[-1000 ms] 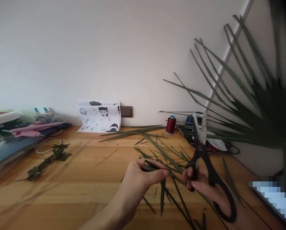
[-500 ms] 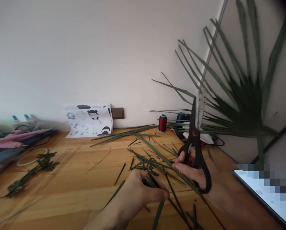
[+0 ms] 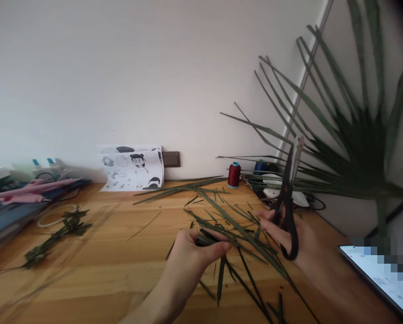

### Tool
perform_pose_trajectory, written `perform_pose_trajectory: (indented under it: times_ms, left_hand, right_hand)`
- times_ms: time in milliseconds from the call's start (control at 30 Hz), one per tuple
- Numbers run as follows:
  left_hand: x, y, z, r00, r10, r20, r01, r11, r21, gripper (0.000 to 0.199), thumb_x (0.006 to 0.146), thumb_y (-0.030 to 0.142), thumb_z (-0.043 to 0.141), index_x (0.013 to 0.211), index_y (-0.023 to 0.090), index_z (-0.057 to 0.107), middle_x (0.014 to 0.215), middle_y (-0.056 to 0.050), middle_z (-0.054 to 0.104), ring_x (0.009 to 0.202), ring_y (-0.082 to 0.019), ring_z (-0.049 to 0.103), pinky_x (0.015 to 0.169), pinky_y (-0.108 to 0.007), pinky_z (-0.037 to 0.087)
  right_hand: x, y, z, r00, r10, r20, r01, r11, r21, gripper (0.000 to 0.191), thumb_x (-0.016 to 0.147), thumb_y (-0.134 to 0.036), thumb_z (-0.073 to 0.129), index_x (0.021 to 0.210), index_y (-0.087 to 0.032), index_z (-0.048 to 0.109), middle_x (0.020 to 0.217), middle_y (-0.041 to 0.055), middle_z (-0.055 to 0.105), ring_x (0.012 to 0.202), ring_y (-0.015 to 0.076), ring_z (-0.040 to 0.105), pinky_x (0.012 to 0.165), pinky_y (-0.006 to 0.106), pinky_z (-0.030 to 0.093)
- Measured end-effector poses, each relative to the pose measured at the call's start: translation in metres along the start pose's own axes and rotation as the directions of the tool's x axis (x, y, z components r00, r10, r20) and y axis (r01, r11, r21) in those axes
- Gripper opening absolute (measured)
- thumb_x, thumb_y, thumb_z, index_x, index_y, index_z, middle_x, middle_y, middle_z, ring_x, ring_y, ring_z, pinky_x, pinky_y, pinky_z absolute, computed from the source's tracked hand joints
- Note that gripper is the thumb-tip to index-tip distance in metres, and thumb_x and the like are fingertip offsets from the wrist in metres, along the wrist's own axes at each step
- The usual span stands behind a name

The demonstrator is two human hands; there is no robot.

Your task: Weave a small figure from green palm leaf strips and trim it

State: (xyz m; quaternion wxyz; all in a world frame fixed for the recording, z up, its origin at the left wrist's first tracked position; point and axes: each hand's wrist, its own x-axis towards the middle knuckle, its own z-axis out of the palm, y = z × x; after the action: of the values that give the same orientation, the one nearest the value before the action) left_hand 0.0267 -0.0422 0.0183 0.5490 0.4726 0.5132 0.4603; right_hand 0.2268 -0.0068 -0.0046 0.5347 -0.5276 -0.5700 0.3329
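Green leaf strips [image 3: 206, 237] are pinched between the thumb and fingers of my left hand [image 3: 198, 252], low in the centre. My right hand [image 3: 285, 234], to the right of it, has its fingers through the handles of black-handled scissors [image 3: 287, 198]. The scissor blades point up and look nearly closed. Loose green strips and small cuttings [image 3: 235, 225] lie on the wooden table [image 3: 120, 270] around and between both hands. A large fan-shaped palm leaf [image 3: 356, 148] spreads behind my right hand.
A dark red thread spool [image 3: 234, 174] stands near the wall, beside a printed sheet [image 3: 134, 168]. At the left lie a woven leaf piece [image 3: 53, 238], a white ring [image 3: 41, 220] and a pink glue gun [image 3: 29, 191]. A phone [image 3: 377, 279] lies at the lower right.
The scissors have moved slightly right and tilted right, their blades closer together. My left hand is a little higher with the strips still pinched. The whole view has shifted slightly.
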Motion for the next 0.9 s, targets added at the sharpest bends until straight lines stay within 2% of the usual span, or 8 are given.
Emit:
perform_pose_trajectory:
  times_ms: [167,267,400,467,600,667,767,900]
  left_hand:
    - [0.0,-0.003,-0.001,0.994,0.066,-0.09,-0.069,0.997,-0.036,0.014,0.061,0.027,0.07,0.069,0.015,0.068,0.053,0.003,0.057,0.047,-0.007,0.043,0.046,-0.02,0.033]
    - [-0.001,-0.006,0.001,0.997,0.037,-0.067,-0.046,0.99,-0.131,0.019,0.067,0.029,0.065,0.08,0.015,0.067,0.047,0.005,0.049,0.042,-0.006,0.04,0.042,-0.018,0.032]
    - [-0.005,-0.002,-0.002,0.998,-0.035,0.058,0.052,0.942,-0.332,0.025,0.07,0.033,0.062,0.086,0.014,0.064,0.071,-0.003,0.06,0.059,-0.012,0.054,0.05,-0.021,0.041]
    - [-0.007,0.005,-0.007,0.98,-0.053,0.194,0.13,0.901,-0.413,0.037,0.075,0.044,0.052,0.089,0.012,0.064,0.087,-0.009,0.062,0.069,-0.016,0.056,0.054,-0.025,0.043]
    - [-0.007,0.016,-0.017,0.946,-0.05,0.321,0.207,0.854,-0.477,0.066,0.077,0.06,0.032,0.088,0.004,0.066,0.083,-0.017,0.064,0.072,-0.021,0.057,0.053,-0.027,0.043]
    - [-0.005,0.016,-0.019,0.94,-0.07,0.334,0.233,0.847,-0.477,0.063,0.077,0.058,0.034,0.088,0.005,0.066,0.082,-0.016,0.064,0.071,-0.021,0.058,0.052,-0.025,0.043]
    - [-0.003,0.011,-0.016,0.946,-0.056,0.319,0.209,0.857,-0.471,0.037,0.077,0.04,0.049,0.091,0.01,0.066,0.088,-0.011,0.065,0.07,-0.017,0.06,0.049,-0.021,0.043]
    - [-0.003,0.007,-0.013,0.942,-0.006,0.336,0.168,0.875,-0.455,0.021,0.074,0.022,0.055,0.089,0.012,0.066,0.087,-0.008,0.065,0.068,-0.015,0.061,0.049,-0.019,0.044]
  right_hand:
    - [-0.027,-0.014,0.03,0.976,0.094,0.198,-0.095,0.995,-0.002,0.018,0.062,-0.03,0.065,0.062,-0.021,0.05,0.082,0.0049,0.066,0.077,0.0217,0.06,0.069,0.033,0.045]
    - [-0.033,-0.021,0.041,0.958,0.135,0.252,-0.147,0.989,0.03,0.019,0.06,-0.031,0.067,0.065,-0.02,0.052,0.076,0.0023,0.063,0.07,0.0185,0.058,0.064,0.029,0.044]
    - [-0.03,-0.026,0.048,0.962,0.177,0.209,-0.19,0.981,0.041,0.018,0.062,-0.032,0.066,0.067,-0.02,0.055,0.064,-0.0018,0.057,0.063,0.0151,0.053,0.06,0.026,0.04]
    - [-0.027,-0.026,0.047,0.962,0.162,0.219,-0.188,0.977,0.1,0.021,0.06,-0.033,0.068,0.068,-0.019,0.055,0.064,-0.0018,0.056,0.064,0.0148,0.052,0.06,0.025,0.04]
    - [-0.024,-0.023,0.04,0.923,0.169,0.346,-0.271,0.923,0.272,0.022,0.062,-0.031,0.069,0.075,-0.019,0.056,0.073,-0.002,0.056,0.071,0.0131,0.051,0.065,0.024,0.04]
    - [-0.025,-0.021,0.038,0.885,0.175,0.432,-0.34,0.877,0.34,0.02,0.064,-0.028,0.068,0.078,-0.02,0.057,0.075,-0.0025,0.055,0.073,0.0123,0.052,0.07,0.025,0.04]
    - [-0.025,-0.015,0.037,0.836,0.145,0.529,-0.389,0.837,0.385,0.017,0.064,-0.023,0.068,0.076,-0.019,0.056,0.076,-0.0021,0.054,0.075,0.0129,0.052,0.072,0.026,0.04]
    - [-0.023,-0.01,0.038,0.803,0.129,0.581,-0.417,0.82,0.393,0.014,0.065,-0.02,0.065,0.076,-0.018,0.056,0.073,-0.0012,0.053,0.072,0.0125,0.051,0.065,0.025,0.039]
